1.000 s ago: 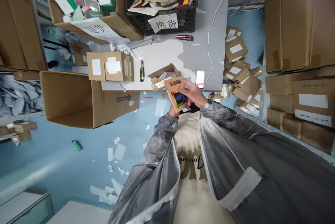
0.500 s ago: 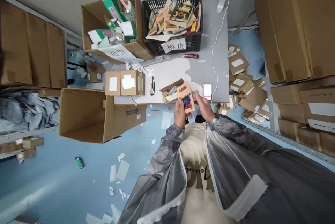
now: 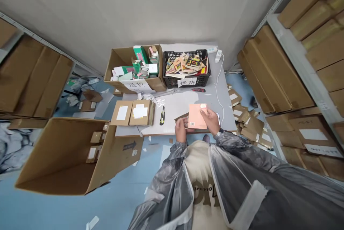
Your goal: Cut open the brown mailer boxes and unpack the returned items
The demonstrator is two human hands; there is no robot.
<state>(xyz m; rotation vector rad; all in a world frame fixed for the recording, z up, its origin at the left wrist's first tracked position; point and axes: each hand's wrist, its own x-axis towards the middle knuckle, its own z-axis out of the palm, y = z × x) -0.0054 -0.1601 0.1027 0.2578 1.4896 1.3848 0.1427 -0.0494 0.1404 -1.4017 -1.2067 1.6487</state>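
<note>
A peach-coloured book (image 3: 195, 117) is held over the front edge of the table, its back cover with a barcode facing up. My right hand (image 3: 211, 119) grips it at the right side, thumb flat on the cover and the other fingers hidden underneath. My left hand (image 3: 181, 128) is at the book's left edge with fingers apart; whether they touch it is unclear. Behind the book, an opened small cardboard box (image 3: 181, 116) is mostly covered. A phone (image 3: 218, 118) shows only as a sliver beside my right hand.
On the table (image 3: 177, 101) are a black crate (image 3: 185, 81) of books, a carton (image 3: 109, 74) of green-and-white boxes, two small parcels (image 3: 122, 119), a yellow cutter (image 3: 162, 116) and a red cutter (image 3: 198, 90). A large open carton (image 3: 61, 151) stands at left; parcels lie on the floor at right.
The book has been flipped from its colourful front to its plain back and has passed from my left hand to my right. The view has tilted upward.
</note>
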